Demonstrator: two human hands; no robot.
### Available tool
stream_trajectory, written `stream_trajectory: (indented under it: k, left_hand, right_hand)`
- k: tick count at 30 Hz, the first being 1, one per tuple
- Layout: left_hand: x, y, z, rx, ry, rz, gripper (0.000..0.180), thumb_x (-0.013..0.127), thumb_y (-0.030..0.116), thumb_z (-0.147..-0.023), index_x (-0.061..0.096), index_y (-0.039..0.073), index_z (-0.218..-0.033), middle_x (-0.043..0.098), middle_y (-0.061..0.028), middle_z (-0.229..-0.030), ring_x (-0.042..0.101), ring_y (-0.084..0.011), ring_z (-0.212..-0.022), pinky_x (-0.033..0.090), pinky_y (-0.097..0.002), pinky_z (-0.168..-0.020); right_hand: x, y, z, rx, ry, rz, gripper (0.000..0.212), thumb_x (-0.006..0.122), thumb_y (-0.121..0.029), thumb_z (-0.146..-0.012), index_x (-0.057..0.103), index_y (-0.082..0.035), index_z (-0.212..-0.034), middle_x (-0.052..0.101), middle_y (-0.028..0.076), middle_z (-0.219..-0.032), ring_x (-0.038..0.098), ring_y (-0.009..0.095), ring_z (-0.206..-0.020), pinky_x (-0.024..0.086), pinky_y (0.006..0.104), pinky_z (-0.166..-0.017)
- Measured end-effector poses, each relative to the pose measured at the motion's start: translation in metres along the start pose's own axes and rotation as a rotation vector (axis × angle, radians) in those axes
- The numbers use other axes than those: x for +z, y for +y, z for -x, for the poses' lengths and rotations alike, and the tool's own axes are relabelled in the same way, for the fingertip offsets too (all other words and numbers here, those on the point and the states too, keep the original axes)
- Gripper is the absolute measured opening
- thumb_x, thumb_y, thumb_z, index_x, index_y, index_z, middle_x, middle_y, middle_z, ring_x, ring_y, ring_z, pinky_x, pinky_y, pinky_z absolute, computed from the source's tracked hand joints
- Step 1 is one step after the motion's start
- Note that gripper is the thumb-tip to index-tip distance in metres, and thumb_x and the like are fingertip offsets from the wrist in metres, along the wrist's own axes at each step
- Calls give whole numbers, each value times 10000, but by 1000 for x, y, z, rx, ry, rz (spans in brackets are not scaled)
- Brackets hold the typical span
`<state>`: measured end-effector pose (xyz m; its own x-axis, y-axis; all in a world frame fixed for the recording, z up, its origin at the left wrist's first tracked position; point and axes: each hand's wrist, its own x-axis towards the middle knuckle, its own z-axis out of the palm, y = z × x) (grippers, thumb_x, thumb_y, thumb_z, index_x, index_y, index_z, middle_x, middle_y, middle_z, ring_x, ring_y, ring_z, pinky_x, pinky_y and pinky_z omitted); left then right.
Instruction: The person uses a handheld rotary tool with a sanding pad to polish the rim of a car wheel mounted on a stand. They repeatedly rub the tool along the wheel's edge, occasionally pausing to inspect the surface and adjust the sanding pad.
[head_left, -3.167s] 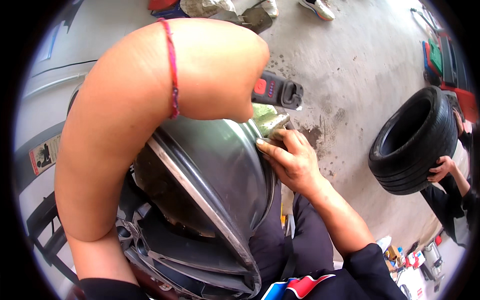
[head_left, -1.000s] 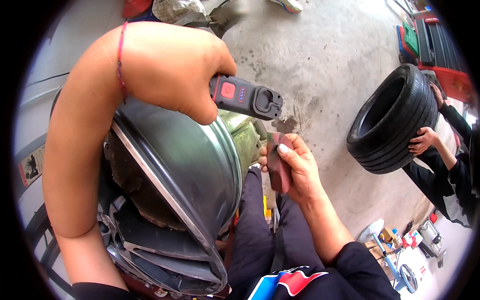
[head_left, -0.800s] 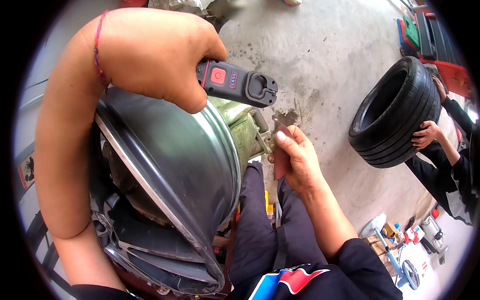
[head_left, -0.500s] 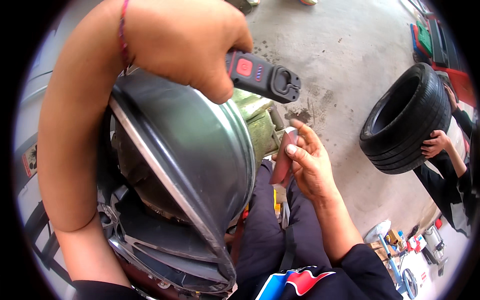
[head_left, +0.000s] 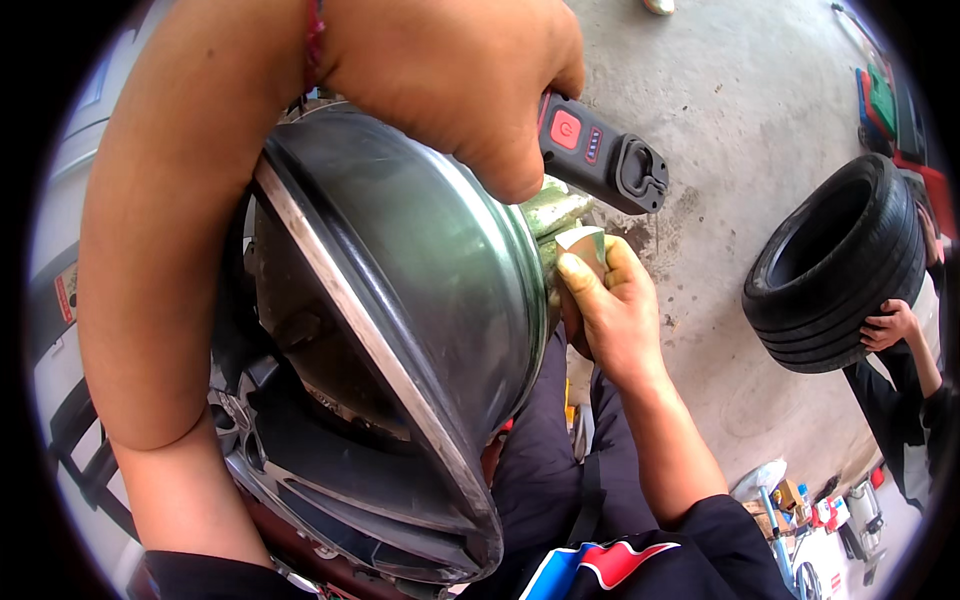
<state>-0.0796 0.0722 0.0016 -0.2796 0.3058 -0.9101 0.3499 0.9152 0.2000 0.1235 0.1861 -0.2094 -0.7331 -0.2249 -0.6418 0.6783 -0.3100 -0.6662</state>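
My left hand reaches over the wheel rim and is closed around a black handheld work light with a red button. Greenish light falls on the rim's barrel and on the right hand's fingertips. The dark metal rim stands tilted, its spokes toward the lower left and its scuffed lip facing me. Pinched between thumb and fingers of my right hand is a folded piece of sandpaper, pale on one face. That hand is just right of the rim's edge; whether the paper touches the rim I cannot tell.
At the right, another person's hands hold a black tire above the concrete floor. Tools and boxes lie at the lower right. Behind the rim is a green machine part. My legs are below the right hand.
My left hand has moved right with the work light. My right hand has turned the sandpaper and brought it closer to the rim's edge. The view has shifted a little.
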Motion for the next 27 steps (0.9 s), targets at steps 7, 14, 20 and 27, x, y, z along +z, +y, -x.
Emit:
stream_trajectory:
  k: [7,14,20,27]
  left_hand:
    - [-21,-16,-7,87,-132,42,279,666,248,-828,710,-6,-933,712,-164,-793,691,-295,-760,537,-380,-710]
    - [-17,0,-1,-26,-51,-87,325,657,276,-847,716,-22,-966,722,-205,-833,703,-339,-793,546,-399,-736]
    - [-16,5,0,-52,-86,-98,345,654,299,-859,721,-20,-972,722,-210,-842,702,-349,-800,549,-406,-746]
    - [-3,-12,4,41,-50,-74,364,643,319,-868,729,-17,-980,724,-211,-855,705,-346,-820,551,-409,-753]
  right_hand:
    - [14,11,-16,-176,62,70,215,709,-194,-996,676,-20,-1118,663,-6,-895,563,87,-796,480,261,-726]
    - [16,2,-11,-86,108,198,170,690,-104,-971,662,2,-1101,683,22,-957,607,89,-852,505,285,-751]
    - [3,6,-11,-72,58,365,214,720,-83,-952,657,24,-1126,657,45,-992,630,119,-901,502,287,-778]
    - [15,17,-4,-277,152,768,226,722,-144,-949,655,18,-1091,646,191,-988,652,390,-890,515,421,-782]
